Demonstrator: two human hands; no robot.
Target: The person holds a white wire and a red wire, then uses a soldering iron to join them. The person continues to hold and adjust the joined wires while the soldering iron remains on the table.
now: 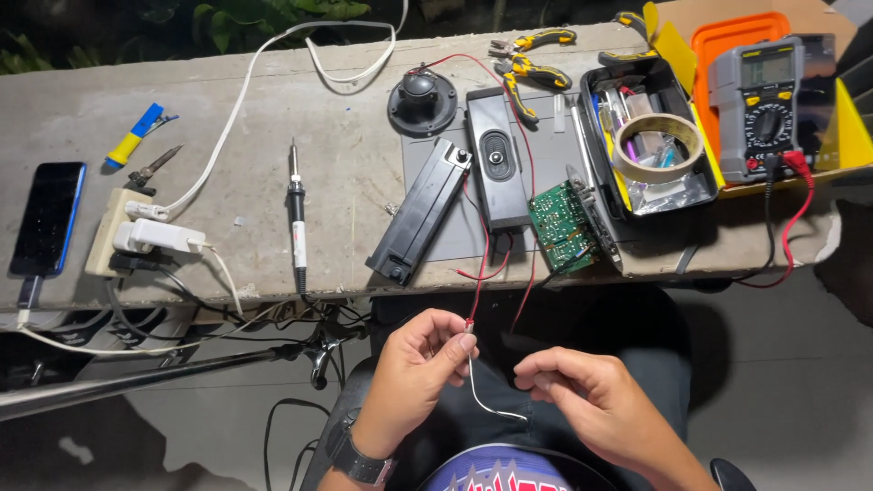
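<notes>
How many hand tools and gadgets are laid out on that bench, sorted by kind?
Pliers and cutters with yellow-black handles: 2
Soldering iron: 1
Multimeter: 1
Phone: 1
Roll of tape: 1
Green circuit board: 1
Speaker parts, round and oblong: 2
Power strip: 1
Total: 10
The left hand pinches a thin wire; the right hand holds its other end.

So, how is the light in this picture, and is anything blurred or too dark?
Head view: the concrete bench is evenly and brightly lit and sharp; the plants behind and the floor below are nearly black; the left hand and right hand are sharp; the phone reflects slightly.
</notes>
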